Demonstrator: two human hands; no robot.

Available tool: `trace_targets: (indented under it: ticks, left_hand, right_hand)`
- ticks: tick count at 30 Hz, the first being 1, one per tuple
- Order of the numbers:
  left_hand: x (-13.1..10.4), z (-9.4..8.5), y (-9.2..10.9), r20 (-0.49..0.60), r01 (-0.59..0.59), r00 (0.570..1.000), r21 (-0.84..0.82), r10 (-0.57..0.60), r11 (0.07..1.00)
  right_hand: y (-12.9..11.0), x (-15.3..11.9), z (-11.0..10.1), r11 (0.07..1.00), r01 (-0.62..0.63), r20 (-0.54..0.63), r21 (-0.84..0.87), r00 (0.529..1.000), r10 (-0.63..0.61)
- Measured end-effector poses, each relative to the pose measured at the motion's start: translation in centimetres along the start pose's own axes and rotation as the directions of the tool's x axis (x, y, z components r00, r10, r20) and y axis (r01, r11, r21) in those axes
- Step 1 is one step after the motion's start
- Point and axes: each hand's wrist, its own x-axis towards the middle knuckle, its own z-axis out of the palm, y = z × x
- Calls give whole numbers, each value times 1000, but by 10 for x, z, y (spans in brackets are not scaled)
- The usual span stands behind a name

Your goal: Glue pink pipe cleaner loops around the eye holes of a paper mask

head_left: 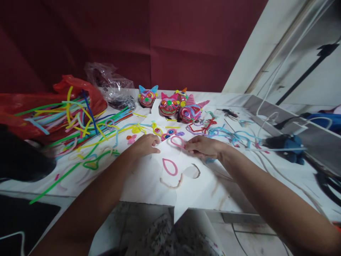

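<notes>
My right hand (203,146) pinches one end of a pink pipe cleaner loop (176,139) above a white paper cut-out (157,185). Opposite it, my left hand (146,145) is bent at the fingers, with thumb and forefinger apart and nothing visible between them. On the paper lies a second pink teardrop loop (176,173). A pale curved pipe cleaner (170,187) rests just below that loop, and a brownish curved strip (197,171) is to its right. Small pipe cleaner shapes with bead eyes (170,133) sit just beyond my hands.
Several colourful cat-like heads (169,106) stand at the back. Loose pipe cleaners spill from a red plastic bag (98,96) on the left, beside a clear plastic bag (117,90). Blue and red scraps (226,131), cables and a dark blue object (290,145) lie right.
</notes>
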Motion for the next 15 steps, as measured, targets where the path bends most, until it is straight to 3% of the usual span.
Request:
trace_targets:
  ticks: [6, 10, 15]
  left_hand:
    - [0, -3, 9, -53, 32, 998, -35, -34, 999]
    - [2, -11, 13, -142, -120, 984, -86, 107, 989]
    - [2, -16, 14, -63, -237, 971, -143, 230, 961]
  right_hand:
    - [-3, 9, 17, 999, -12, 28, -52, 1000, 13]
    - [-12, 16, 29, 995, -30, 13, -93, 999, 32]
    - [-21, 18, 40, 984, -60, 29, -167, 997, 66]
